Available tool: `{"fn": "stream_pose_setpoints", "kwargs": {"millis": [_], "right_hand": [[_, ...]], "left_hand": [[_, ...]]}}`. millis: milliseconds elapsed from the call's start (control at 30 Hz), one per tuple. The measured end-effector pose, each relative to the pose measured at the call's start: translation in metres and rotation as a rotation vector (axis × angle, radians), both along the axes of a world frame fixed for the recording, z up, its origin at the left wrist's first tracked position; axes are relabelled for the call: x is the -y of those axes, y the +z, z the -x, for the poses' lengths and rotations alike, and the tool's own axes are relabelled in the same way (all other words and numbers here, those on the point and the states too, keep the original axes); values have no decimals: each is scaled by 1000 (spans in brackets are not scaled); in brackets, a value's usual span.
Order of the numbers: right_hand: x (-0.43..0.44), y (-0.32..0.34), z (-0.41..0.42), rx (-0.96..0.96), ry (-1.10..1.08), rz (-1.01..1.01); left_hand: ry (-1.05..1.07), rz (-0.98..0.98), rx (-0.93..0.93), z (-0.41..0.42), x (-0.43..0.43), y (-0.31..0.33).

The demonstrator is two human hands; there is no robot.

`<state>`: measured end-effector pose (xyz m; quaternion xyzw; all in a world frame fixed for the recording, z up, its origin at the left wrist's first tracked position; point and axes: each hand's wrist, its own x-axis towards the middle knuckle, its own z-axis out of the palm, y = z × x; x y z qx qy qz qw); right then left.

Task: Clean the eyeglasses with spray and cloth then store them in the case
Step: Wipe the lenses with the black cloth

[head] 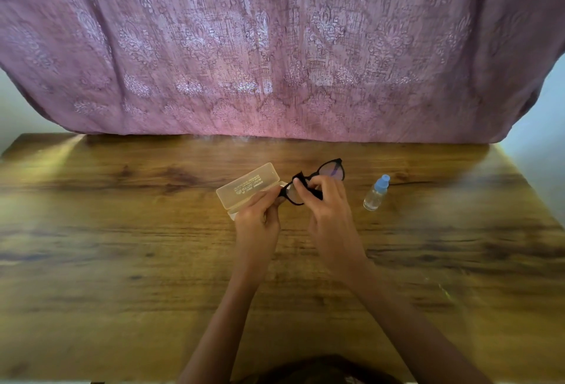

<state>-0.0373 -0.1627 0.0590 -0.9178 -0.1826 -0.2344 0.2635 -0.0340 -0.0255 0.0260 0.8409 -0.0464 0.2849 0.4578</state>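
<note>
Wiping step: left hand (pixel 258 218) pinches eyeglasses (pixel 318 180) mid-table, nearer the far edge; right hand (pixel 328 203) fingers clamp cloth (pixel 301 178) on lens. Next: other lens, then case (pixel 249 185) beside them.

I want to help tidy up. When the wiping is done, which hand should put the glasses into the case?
Probably the left hand: it already grips the glasses at their end nearest the case, while the right hand holds the cloth.
</note>
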Motion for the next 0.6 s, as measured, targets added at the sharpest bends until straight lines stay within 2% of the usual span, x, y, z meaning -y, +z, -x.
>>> {"fn": "stream_pose_setpoints", "kwargs": {"millis": [133,433,600], "right_hand": [[8,-1,-6,-17,-38,-19],[-4,-5,5,-9,87,55],[7,-1,-7,-1,-7,39]], "left_hand": [[9,11,5,0,-1,2],[-16,-10,1,-1,1,3],[11,-15,16,-2,1,2]]}}
